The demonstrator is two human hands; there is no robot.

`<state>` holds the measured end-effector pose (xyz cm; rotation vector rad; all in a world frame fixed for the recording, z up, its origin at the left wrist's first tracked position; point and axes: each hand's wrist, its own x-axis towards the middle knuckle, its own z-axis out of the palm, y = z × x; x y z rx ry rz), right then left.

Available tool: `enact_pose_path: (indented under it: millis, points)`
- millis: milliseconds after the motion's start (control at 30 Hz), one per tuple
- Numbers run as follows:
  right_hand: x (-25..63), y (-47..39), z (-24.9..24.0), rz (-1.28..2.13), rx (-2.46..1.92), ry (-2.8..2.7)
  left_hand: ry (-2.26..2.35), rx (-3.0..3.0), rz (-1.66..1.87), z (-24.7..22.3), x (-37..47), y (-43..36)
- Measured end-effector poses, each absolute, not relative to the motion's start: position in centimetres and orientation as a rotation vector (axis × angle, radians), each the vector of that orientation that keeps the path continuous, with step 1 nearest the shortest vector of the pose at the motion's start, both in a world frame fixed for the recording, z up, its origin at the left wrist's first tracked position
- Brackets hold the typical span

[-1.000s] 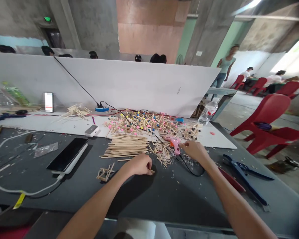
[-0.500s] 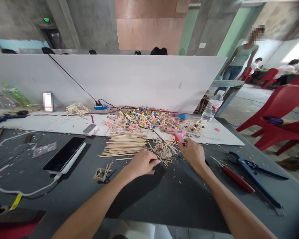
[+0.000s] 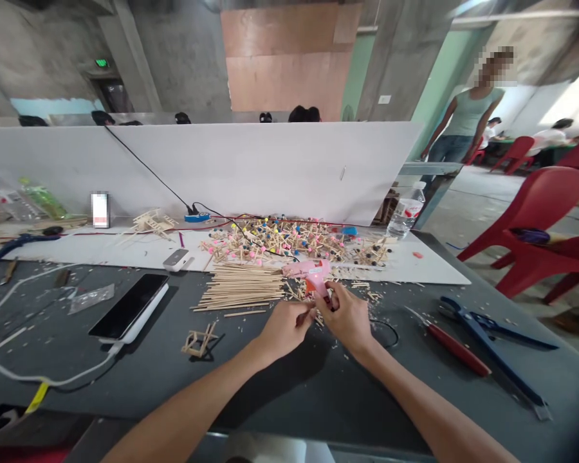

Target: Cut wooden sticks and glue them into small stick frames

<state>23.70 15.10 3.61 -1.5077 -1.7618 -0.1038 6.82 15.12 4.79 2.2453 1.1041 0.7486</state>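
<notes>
My right hand [image 3: 350, 315] grips the handle of a pink hot glue gun [image 3: 313, 269], its nozzle directed left above the bundle of thin wooden sticks [image 3: 244, 286]. Close beside it, fingertips meeting near the gun's handle, my left hand [image 3: 287, 326] is pinched closed; what it holds, if anything, is hidden. Behind and partly under the hands lies a pile of short cut stick pieces [image 3: 296, 290]. A small frame of glued sticks [image 3: 199, 341] rests on the dark table, left of my left hand.
Many sticks with coloured ball ends [image 3: 280, 238] cover the white board at the back. Red-handled pliers-like tool [image 3: 456, 347] and blue-handled cutters [image 3: 496, 354] lie right. A phone on a white power bank [image 3: 130, 308] lies left. A water bottle [image 3: 405, 212] stands back right.
My right hand has brought the glue gun left and nearer to my left hand, its nozzle now over the long sticks. The small sticks seen beside my left hand no longer show.
</notes>
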Motion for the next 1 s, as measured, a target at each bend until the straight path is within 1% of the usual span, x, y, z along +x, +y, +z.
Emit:
enact_pose_path:
  millis: [167,267,433,567,767,1000]
  points:
    - [22.9,14.9,3.6,0.076,-1.528,-1.671,1.053,2.177,0.858,4.7,7.1,15.1]
    - [22.6,14.7,3.5,0.205,-1.488,-1.647,1.112,2.091,0.883,4.2,7.2,15.2]
    - [22.4,14.5,3.4,0.432,-1.355,-1.667,1.206,1.937,0.919,3.6,7.1,15.5]
    - [22.7,14.1,4.1,0.699,-1.166,-1.423,1.178,1.913,0.907,4.0,7.0,15.3]
    - [23.5,13.6,5.6,0.686,-0.891,-1.071,1.084,1.949,0.985,4.0,7.3,14.6]
    - [24.1,13.6,5.6,0.633,-0.764,-1.141,0.999,2.053,1.073,4.4,6.9,14.5]
